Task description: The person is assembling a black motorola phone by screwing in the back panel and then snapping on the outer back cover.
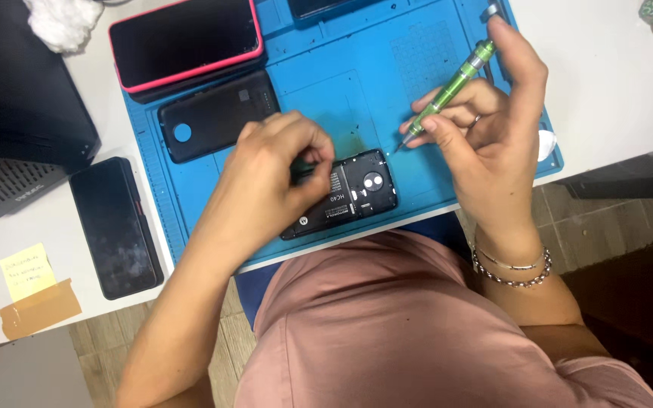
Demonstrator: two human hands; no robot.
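Two hands over opened phone (345, 194) on blue mat (357, 68), near desk's (606, 75) front edge. Left hand (273, 177) curled, clamping phone's left half, covering it. Right hand (485, 125) pinches green screwdriver (451, 87), tip just beside phone's top corner. Three more phones: red-cased (187, 41), black (115, 227), third cut off at top. One black back cover (217, 113). One yellow note (26, 270), writing illegible.

Left hand (273, 170) curled, fingers bent inward, knuckles raised, forearm angled in from lower left. Right hand (485, 132) raised slightly higher, fingers closed in pinch, thumb pressed forward, index extended upward. Bracelets worn at right wrist.
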